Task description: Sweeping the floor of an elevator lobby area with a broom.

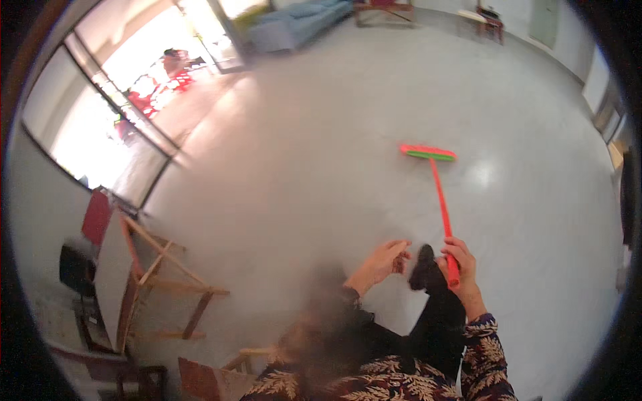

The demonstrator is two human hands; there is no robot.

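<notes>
A push broom or floor brush lies out ahead of me, its red-and-green head on the grey floor. Its long red handle runs back toward my body. My right hand is wrapped around the handle near its end. To the left of it, my left hand hovers apart from the handle, fingers partly curled and spread. A dark patch shows under those fingers, too blurred to identify, and I see no clear object held there. Between the two hands a black shoe is visible below.
Wooden-framed furniture stands at the left, with a dark red chair behind it. Glass doors open onto a bright area at the upper left. A blue-grey sofa and a small table stand along the far side.
</notes>
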